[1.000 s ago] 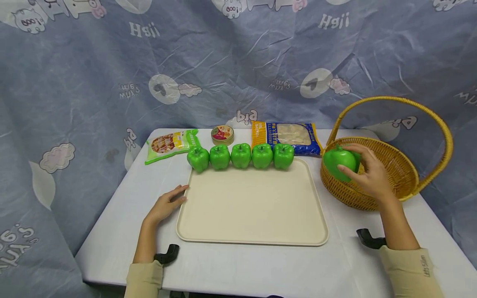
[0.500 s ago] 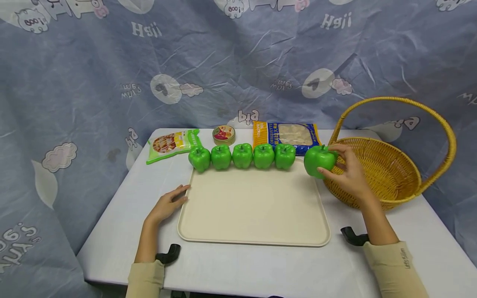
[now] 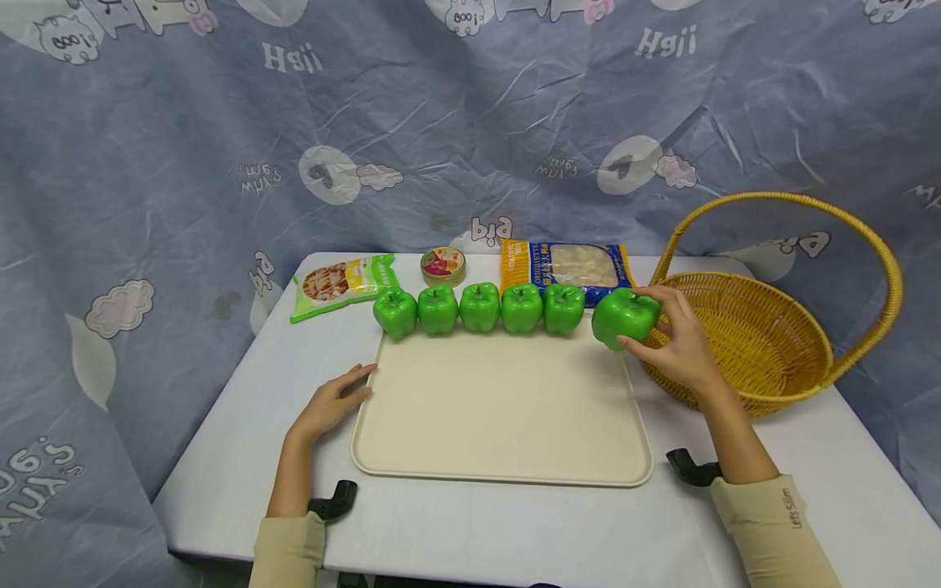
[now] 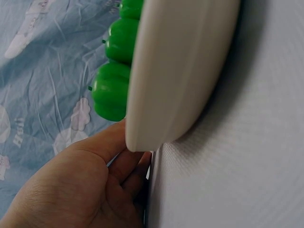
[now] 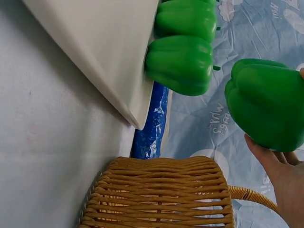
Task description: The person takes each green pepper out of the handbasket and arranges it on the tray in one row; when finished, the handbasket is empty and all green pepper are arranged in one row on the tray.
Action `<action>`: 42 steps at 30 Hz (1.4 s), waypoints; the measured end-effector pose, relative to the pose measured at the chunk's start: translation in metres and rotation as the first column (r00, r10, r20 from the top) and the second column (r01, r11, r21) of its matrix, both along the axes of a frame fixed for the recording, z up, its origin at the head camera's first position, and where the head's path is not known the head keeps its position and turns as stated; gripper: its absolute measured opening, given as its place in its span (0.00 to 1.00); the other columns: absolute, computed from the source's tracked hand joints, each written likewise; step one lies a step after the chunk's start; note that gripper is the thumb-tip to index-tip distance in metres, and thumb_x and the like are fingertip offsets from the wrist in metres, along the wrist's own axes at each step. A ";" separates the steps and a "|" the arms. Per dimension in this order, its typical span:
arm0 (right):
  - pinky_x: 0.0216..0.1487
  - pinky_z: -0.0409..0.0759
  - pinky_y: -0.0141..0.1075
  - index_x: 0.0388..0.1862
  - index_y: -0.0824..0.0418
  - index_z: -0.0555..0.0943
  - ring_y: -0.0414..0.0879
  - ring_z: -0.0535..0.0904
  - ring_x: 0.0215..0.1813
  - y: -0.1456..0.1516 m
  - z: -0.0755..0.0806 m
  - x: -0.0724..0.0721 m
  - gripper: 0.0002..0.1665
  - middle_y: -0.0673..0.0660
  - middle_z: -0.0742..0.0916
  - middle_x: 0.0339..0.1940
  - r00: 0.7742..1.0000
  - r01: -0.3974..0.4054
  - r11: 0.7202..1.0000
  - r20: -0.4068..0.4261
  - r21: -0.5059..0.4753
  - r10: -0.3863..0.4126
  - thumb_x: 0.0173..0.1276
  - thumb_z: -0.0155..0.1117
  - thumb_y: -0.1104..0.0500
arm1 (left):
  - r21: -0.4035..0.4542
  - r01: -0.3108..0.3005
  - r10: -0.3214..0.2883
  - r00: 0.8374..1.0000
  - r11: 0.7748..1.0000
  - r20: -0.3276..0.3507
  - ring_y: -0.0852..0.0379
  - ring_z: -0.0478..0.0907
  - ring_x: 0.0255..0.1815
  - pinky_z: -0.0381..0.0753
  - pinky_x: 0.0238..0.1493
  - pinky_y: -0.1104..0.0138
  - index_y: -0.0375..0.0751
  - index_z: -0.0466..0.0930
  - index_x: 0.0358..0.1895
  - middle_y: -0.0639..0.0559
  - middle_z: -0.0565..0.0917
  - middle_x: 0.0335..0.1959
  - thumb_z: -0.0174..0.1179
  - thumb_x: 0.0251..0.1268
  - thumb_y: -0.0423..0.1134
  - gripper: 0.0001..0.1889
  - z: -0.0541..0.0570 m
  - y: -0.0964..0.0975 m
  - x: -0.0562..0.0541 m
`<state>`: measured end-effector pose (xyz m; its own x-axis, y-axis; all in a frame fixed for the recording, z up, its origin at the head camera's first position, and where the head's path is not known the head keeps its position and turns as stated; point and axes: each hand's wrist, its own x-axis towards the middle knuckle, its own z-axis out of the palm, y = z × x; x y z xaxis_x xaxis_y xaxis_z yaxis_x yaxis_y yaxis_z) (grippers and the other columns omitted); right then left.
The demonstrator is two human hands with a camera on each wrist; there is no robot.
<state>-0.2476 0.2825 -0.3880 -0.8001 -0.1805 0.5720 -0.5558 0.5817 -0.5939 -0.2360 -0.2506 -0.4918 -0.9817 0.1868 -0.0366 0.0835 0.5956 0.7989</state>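
Observation:
My right hand (image 3: 680, 339) grips a green bell pepper (image 3: 625, 318) between thumb and fingers, in the air over the back right corner of the cream tray (image 3: 500, 408). The right wrist view shows this held pepper (image 5: 268, 102) apart from the nearest one in the row (image 5: 180, 64). Several more green peppers (image 3: 480, 308) stand side by side along the tray's back edge. At the tray's left rim, my left hand (image 3: 323, 408) rests with its fingers touching the edge. In the left wrist view that hand (image 4: 76, 185) lies beside the tray's rim (image 4: 142, 95), some fingertips hidden.
A wicker basket (image 3: 757, 343) with a tall arched handle (image 3: 782, 196) stands right of the tray. Behind the peppers lie a green snack bag (image 3: 341, 286), a round tin (image 3: 443, 265) and a blue and yellow pasta bag (image 3: 573, 265). A printed curtain (image 3: 470, 122) hangs behind the table.
My right hand has carried the pepper left, from over the basket to above the tray's back right corner. The left hand has stayed at the tray's left edge.

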 end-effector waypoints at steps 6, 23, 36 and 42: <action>0.50 0.67 0.18 0.60 0.74 0.60 0.67 0.66 0.59 -0.015 0.016 0.015 0.44 0.70 0.68 0.61 0.999 -0.031 0.999 0.035 -0.033 0.032 0.44 0.72 0.76 | 0.007 0.004 -0.004 1.000 1.000 -0.001 0.43 0.50 0.71 0.46 0.66 0.44 0.55 0.68 0.65 0.42 0.57 0.70 0.56 0.65 0.50 0.25 -0.001 0.001 0.000; 0.40 0.67 0.43 0.59 0.68 0.63 0.56 0.66 0.45 -0.020 -0.025 0.003 0.46 0.68 0.71 0.53 0.981 0.192 0.980 0.013 0.055 -0.193 0.44 0.79 0.59 | -0.005 0.015 -0.015 1.000 1.000 -0.010 0.42 0.51 0.71 0.46 0.66 0.43 0.56 0.68 0.65 0.42 0.57 0.70 0.55 0.65 0.51 0.25 0.000 0.003 -0.001; 0.53 0.62 0.57 0.57 0.70 0.64 0.63 0.65 0.54 -0.037 -0.017 -0.001 0.44 0.68 0.72 0.53 0.966 0.258 0.964 -0.008 0.064 -0.259 0.47 0.77 0.57 | -0.015 0.011 -0.011 1.000 1.000 -0.011 0.41 0.51 0.70 0.46 0.66 0.42 0.55 0.68 0.66 0.42 0.57 0.70 0.55 0.65 0.52 0.26 0.001 0.000 0.001; 0.49 0.64 0.55 0.57 0.69 0.67 0.62 0.67 0.52 -0.041 0.008 0.004 0.44 0.68 0.75 0.52 0.951 0.298 0.954 -0.097 0.015 -0.295 0.43 0.79 0.59 | -0.007 0.015 -0.015 1.000 1.000 -0.004 0.41 0.50 0.70 0.46 0.66 0.43 0.54 0.67 0.66 0.42 0.57 0.70 0.55 0.65 0.51 0.26 0.002 -0.002 -0.001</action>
